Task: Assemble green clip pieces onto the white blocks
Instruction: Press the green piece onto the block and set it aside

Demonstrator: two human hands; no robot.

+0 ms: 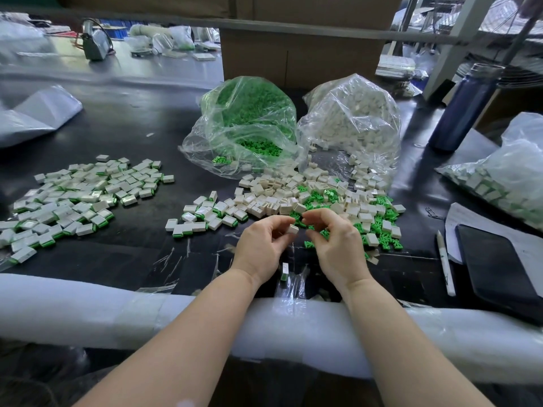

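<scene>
Near the front edge of the black table [132, 118], the left hand [258, 248] pinches 1 white block [293, 229] between thumb and fingertips, lifted just above the surface. The right hand [335, 245] sits just beside it, fingers curled with thumb and forefinger tips drawn together close to the block; whether they grasp a green clip cannot be told.

Just behind the hands, a loose heap of white blocks [282, 195] mixes with scattered green clips [379, 221] toward the right. Toward the left edge lies a spread of finished blocks [79, 195] with green showing along their sides, and a smaller group [205, 218] lies between that spread and the hands.

Toward the back stand 2 clear bags: the bag of green clips [249, 124] and, touching it on the right, the bag of white blocks [352, 121]. A blue bottle [467, 107] stands at the right edge, and a dark tablet [496, 259] and a pen [446, 262] lie near the front right corner. White foam padding [88, 306] runs along the front edge.
</scene>
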